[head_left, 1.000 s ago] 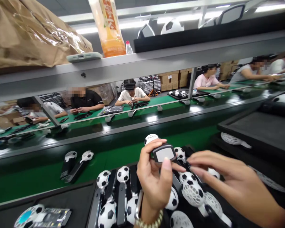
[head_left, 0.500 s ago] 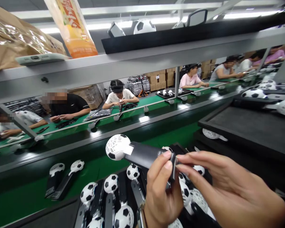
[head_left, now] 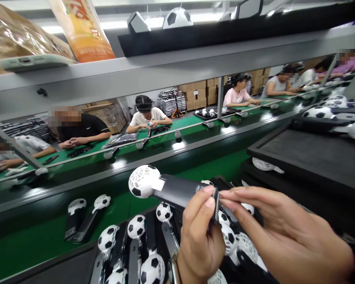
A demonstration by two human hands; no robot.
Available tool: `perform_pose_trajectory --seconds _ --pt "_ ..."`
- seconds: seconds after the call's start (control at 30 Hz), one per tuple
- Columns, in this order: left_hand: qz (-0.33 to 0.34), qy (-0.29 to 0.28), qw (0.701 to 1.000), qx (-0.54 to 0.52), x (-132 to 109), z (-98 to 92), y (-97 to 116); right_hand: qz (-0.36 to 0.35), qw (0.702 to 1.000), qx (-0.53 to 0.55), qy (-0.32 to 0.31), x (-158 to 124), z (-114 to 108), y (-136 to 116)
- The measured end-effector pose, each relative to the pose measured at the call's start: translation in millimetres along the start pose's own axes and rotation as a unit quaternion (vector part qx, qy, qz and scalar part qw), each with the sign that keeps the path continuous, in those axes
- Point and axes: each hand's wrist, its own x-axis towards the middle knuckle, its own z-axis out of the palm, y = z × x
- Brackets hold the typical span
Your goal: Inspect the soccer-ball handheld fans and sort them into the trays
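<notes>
My left hand is closed around the handle end of a handheld fan. The fan has a flat dark handle and a round white soccer-ball head with a slotted grille, which points left. Thumb and fingers of my right hand are pinched together at the butt end of that handle; whatever sits between the fingertips is too small to make out. Below my hands, several similar fans lie in a dark tray, partly hidden by my left hand and wrist.
Two more fans lie on the green belt at left. Dark trays are stacked at right, with fans on top. A metal shelf crosses above, holding a phone and a drink pouch. Several co-workers sit across the line.
The two fans on the green belt have shifted right. The shelf sits slightly higher in view. My hands keep nearly the same grip, the fan moving very slightly left.
</notes>
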Motion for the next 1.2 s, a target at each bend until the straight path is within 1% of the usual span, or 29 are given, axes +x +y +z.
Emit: perform_pose_trajectory --seconds 0.23,0.4,0.6,0.73,0.93,1.07,1.2 --pt "0.008 -0.013 1.000 0.024 4.9 -0.4 0.9 -0.029 0.999 -0.015 0.000 6.1 1.2 3.0" --pt "0.006 -0.015 0.999 0.027 6.8 0.0 1.4 -0.039 0.999 -0.012 -0.035 12.9 -3.3 6.0" --pt "-0.008 -0.025 0.999 0.018 5.7 0.9 -0.6 -0.019 0.996 0.028 -0.079 20.9 -8.6 7.9" --pt "-0.009 -0.034 0.999 0.007 6.1 0.3 -1.2 -0.018 0.994 0.037 -0.100 26.7 -9.4 9.0" --pt "-0.018 -0.042 0.999 0.026 9.3 -1.6 0.8 -0.035 0.996 0.007 -0.085 24.9 -7.3 9.9" --pt "-0.035 -0.040 0.998 0.021 9.8 -2.7 0.6 -0.013 0.993 0.052 -0.101 28.9 -4.0 9.8" --pt "-0.034 -0.037 0.999 -0.006 8.9 -2.1 -0.1 0.007 0.989 0.095 -0.116 32.0 -3.3 8.8"
